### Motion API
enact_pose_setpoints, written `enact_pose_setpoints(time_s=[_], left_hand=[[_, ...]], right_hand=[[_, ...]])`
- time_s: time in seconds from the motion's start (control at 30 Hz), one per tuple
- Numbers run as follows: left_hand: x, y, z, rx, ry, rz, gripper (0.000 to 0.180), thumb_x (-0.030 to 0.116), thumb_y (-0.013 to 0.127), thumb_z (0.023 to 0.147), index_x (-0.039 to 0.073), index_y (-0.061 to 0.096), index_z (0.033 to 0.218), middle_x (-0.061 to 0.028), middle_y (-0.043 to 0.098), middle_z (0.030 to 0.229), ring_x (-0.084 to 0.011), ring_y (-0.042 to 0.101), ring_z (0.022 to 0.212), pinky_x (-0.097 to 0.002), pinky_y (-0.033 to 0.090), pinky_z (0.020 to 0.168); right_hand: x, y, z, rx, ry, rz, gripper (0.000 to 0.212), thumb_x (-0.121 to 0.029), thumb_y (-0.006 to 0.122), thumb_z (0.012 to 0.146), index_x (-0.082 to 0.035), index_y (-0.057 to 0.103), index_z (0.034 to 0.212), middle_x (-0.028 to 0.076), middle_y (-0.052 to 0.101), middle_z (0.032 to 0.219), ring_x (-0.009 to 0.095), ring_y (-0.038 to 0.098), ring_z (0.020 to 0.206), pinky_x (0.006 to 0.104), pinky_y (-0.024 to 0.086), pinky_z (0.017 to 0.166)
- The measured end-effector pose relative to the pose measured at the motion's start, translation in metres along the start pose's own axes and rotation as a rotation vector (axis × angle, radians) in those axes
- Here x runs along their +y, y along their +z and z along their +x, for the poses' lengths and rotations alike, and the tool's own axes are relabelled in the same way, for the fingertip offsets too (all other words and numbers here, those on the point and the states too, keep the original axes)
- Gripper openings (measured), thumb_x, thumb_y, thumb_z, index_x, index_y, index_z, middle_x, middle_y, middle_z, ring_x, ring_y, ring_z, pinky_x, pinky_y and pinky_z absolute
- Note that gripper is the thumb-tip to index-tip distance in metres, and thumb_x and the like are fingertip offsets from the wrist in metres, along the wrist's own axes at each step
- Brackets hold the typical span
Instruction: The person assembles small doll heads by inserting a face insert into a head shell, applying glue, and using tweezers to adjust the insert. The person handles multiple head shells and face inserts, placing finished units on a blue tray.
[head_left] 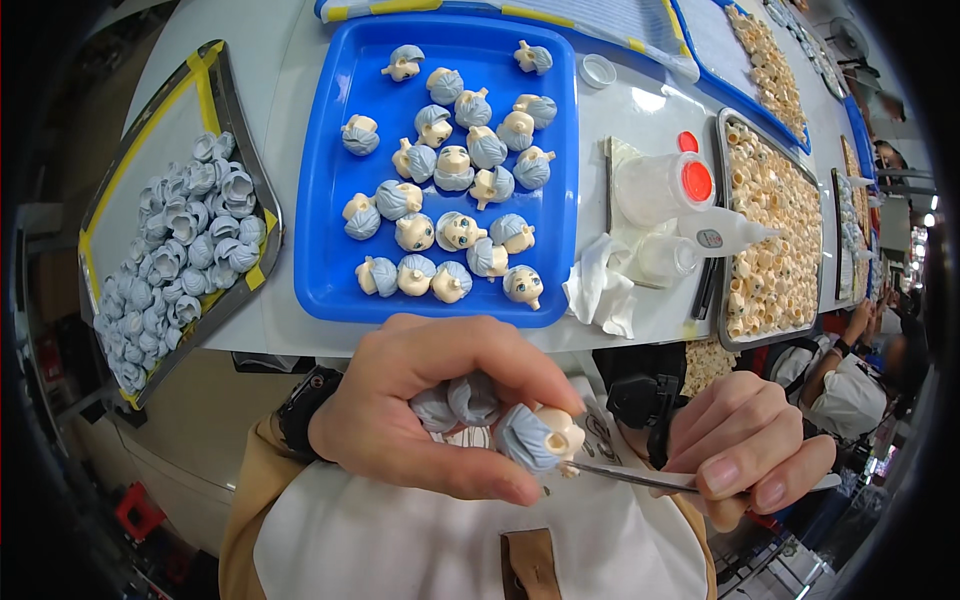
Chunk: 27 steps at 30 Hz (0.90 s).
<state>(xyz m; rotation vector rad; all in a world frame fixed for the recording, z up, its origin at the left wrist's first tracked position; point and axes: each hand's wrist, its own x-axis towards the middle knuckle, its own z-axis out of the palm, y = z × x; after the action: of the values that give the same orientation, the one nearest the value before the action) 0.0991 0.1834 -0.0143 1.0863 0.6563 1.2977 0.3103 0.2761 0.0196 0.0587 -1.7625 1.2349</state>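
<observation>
My left hand (430, 410) is closed round a small doll head (536, 440) with blue-grey hair, pinched between thumb and index finger near my apron. Loose grey-blue hair pieces (468, 400) sit tucked in the same palm. In my right hand (745, 445) is a slim metal tool (640, 478), its thin tip reaching the underside of the head; whether it has one or two prongs I cannot tell. Just beyond my hands lies a blue tray (310, 240) with many finished-looking doll heads (462, 231), their blue-grey hair on.
At left, a tape-edged tray (150, 130) holds a heap of hair pieces (180, 250). Right of the blue tray stand a red-capped jar (655, 190), a white squeeze bottle (725, 232) and crumpled tissue (603, 287). A metal tray (725, 335) carries many beige parts. Other people work far right.
</observation>
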Motion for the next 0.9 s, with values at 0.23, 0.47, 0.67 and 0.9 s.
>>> enact_pose_setpoints(time_s=[0.23,0.47,0.67,0.9], left_hand=[[0.0002,-0.0005,0.0001,-0.017,-0.007,0.001,0.043,0.015,0.08,0.069,-0.001,0.059,0.103,-0.0075,0.064,0.09,-0.0091,0.06,0.076,-0.0217,0.045,0.064],[0.0008,-0.0013,0.001,-0.024,-0.004,0.008,0.042,0.015,0.08,0.069,-0.001,0.059,0.102,-0.008,0.064,0.09,-0.0101,0.061,0.077,-0.0221,0.046,0.065],[-0.0007,-0.0014,0.0013,-0.02,0.001,0.013,0.041,0.015,0.079,0.07,-0.001,0.059,0.101,-0.0083,0.064,0.09,-0.0107,0.061,0.077,-0.0224,0.047,0.065],[0.0,-0.0013,0.0013,-0.018,-0.005,0.007,0.04,0.015,0.079,0.07,-0.001,0.059,0.101,-0.0079,0.064,0.09,-0.0103,0.061,0.077,-0.0223,0.046,0.064]], right_hand=[[-0.001,-0.0016,0.0011,-0.031,0.013,-0.011,0.033,0.003,0.067,0.075,-0.008,0.044,0.095,0.011,0.061,0.091,0.014,0.057,0.049,0.0207,0.046,0.039],[-0.0007,-0.0005,0.0019,-0.029,0.01,-0.027,0.033,0.003,0.067,0.075,-0.008,0.044,0.095,0.011,0.062,0.091,0.014,0.057,0.049,0.0207,0.046,0.039],[-0.0017,0.0001,0.0024,-0.025,0.022,-0.04,0.033,0.003,0.067,0.074,-0.009,0.044,0.095,0.011,0.062,0.09,0.014,0.057,0.048,0.0207,0.046,0.039],[-0.0027,-0.0011,0.0026,-0.044,0.025,-0.037,0.035,0.005,0.067,0.073,-0.009,0.044,0.094,0.011,0.062,0.09,0.014,0.057,0.049,0.021,0.046,0.038]])
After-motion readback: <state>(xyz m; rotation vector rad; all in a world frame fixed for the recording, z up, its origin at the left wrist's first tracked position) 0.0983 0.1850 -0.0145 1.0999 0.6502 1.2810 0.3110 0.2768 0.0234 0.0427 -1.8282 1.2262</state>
